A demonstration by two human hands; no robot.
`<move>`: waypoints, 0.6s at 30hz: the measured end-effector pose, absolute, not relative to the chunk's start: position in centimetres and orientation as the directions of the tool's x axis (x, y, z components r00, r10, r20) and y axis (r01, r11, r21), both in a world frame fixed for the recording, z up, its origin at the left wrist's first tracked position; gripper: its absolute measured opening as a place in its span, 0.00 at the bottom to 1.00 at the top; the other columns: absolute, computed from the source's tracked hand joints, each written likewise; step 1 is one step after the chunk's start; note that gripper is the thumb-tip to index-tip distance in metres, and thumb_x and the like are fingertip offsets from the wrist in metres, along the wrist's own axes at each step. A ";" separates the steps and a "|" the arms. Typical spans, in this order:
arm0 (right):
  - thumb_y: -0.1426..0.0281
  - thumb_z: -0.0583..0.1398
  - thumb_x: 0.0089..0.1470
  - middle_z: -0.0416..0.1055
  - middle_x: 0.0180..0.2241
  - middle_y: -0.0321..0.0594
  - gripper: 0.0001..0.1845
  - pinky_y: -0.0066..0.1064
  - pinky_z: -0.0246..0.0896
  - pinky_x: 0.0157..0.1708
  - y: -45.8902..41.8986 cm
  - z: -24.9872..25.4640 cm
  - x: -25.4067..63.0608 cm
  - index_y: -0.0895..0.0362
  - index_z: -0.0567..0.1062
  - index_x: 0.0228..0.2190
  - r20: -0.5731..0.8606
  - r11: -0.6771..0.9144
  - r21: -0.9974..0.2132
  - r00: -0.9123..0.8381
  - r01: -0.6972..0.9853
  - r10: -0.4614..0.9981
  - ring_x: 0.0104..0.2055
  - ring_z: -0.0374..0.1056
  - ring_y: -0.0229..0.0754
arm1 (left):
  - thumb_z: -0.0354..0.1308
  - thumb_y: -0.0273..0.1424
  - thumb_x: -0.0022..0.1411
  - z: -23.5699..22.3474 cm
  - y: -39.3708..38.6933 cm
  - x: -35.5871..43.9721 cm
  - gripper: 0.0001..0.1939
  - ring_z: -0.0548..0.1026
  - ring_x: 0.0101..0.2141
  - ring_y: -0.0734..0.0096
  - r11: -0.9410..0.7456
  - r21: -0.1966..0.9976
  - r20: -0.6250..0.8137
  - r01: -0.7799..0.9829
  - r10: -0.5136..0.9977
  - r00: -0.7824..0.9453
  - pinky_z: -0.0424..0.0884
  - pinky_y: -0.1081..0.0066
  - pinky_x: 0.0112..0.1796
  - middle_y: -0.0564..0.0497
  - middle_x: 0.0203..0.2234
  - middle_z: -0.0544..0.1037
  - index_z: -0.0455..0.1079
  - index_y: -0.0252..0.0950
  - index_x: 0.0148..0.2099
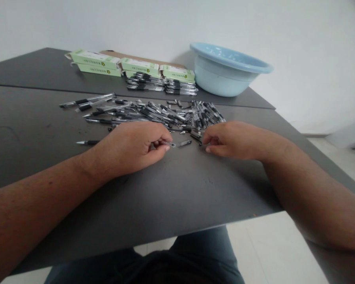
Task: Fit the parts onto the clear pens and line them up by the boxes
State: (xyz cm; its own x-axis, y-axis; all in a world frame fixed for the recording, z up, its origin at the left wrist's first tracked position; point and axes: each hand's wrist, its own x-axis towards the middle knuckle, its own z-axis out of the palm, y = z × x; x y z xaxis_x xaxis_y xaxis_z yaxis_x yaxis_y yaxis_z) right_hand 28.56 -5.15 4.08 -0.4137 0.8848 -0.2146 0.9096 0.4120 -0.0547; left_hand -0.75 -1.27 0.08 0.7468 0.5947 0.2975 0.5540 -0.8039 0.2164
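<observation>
My left hand (140, 144) is closed, its thumb and forefinger pinching a slim pen (172, 145); only a clear end pokes out to the right, and the rest is hidden by the fingers. Just beyond that end a clear pen cap (184, 143) lies on the table. My right hand (225, 140) rests low over the table with fingers curled and a small gap between thumb and forefinger, beside a dark pen cap (196, 136). Behind both hands spreads a heap of loose black gel pens (154, 112). Another pen (87, 142) lies partly hidden behind my left wrist.
Green-and-white boxes (99, 65) stand in stacks along the back, with bundled pens (182, 87) in front of them. A light blue basin (225, 75) stands at the back right. The grey table (171, 205) has its front edge close to my lap.
</observation>
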 end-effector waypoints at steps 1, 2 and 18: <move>0.64 0.62 0.60 0.82 0.36 0.37 0.10 0.33 0.59 0.34 -5.1 4.1 28.5 0.51 0.81 0.41 -0.162 0.391 -0.050 -0.394 0.919 0.905 0.35 0.74 0.44 | 0.54 0.37 0.66 0.1 -1.3 -0.7 0.13 0.80 0.36 0.63 -0.804 0.217 0.297 0.553 0.594 0.748 0.70 0.67 0.38 0.50 0.34 0.83 0.79 0.41 0.45; 0.63 0.61 0.61 0.82 0.35 0.38 0.10 0.33 0.59 0.34 -5.1 4.1 28.3 0.51 0.81 0.41 -0.110 0.373 -0.045 -0.376 0.927 0.920 0.35 0.74 0.44 | 0.54 0.37 0.66 0.1 -1.3 -0.7 0.13 0.80 0.36 0.62 -0.806 0.218 0.294 0.550 0.592 0.750 0.70 0.67 0.38 0.50 0.34 0.83 0.79 0.41 0.45; 0.69 0.58 0.60 0.82 0.38 0.45 0.10 0.36 0.60 0.37 -4.6 1.9 26.7 0.55 0.80 0.37 -0.100 0.373 0.053 -0.366 0.926 0.925 0.39 0.75 0.49 | 0.54 0.37 0.67 0.1 -1.3 -0.7 0.13 0.80 0.37 0.63 -0.804 0.227 0.294 0.549 0.595 0.749 0.70 0.67 0.39 0.50 0.35 0.84 0.79 0.41 0.46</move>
State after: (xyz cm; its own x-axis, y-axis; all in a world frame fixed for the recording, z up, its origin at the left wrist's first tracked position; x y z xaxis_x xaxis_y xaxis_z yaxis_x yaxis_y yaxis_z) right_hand 26.66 -4.60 1.94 -0.3663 0.9251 -0.1000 0.9265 0.3726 0.0531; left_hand -0.73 -1.26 0.05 0.7486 0.5945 0.2936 0.5494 -0.8040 0.2274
